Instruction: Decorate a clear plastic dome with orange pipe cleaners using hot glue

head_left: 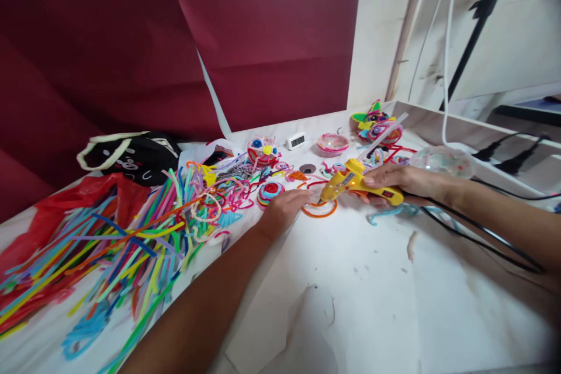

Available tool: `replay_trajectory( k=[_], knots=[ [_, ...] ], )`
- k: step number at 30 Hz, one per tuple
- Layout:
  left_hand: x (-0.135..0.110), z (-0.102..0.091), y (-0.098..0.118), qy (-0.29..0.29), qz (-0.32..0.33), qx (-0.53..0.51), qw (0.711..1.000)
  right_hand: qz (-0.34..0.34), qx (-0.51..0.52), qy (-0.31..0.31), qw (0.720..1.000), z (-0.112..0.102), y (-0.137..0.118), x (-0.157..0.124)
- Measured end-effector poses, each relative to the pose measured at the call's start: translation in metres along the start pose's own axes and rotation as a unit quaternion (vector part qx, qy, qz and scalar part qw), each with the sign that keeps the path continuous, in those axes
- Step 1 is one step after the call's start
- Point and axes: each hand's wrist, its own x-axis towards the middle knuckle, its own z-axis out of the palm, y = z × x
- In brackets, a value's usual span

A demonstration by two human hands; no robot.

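Glue gun [344,181] is pointing its nozzle down at an orange ring [322,216] on the table [372,286].
The right hand [394,176] is closing round the gun's handle, right of the ring; the left hand [287,210] is lying partly curled, fingertips at the ring's left edge, though whether it is gripping I cannot tell. Pipe cleaners [166,204] are heaping left of the ring; a bowl [332,152] is sitting behind it.

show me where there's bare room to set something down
Mostly the near white tabletop, bordered by the orange ring behind and left forearm beside; small scraps dot it. It's crowded at left, with pipe cleaners, and behind the ring, toward the pink bowl.
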Motion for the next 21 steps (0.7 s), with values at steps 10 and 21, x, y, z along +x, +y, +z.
replay_trajectory(
  k=[10,21],
  knots=[
    [-0.0018,0.0030,-0.0023,0.006,0.000,-0.005,1.000,0.008,0.009,0.015,1.000,0.0038,0.0000,0.0063],
    [-0.0003,0.0026,-0.0009,0.010,-0.001,-0.002,1.000,0.006,0.012,0.010,1.000,0.0062,-0.0025,0.0094]
  ],
)
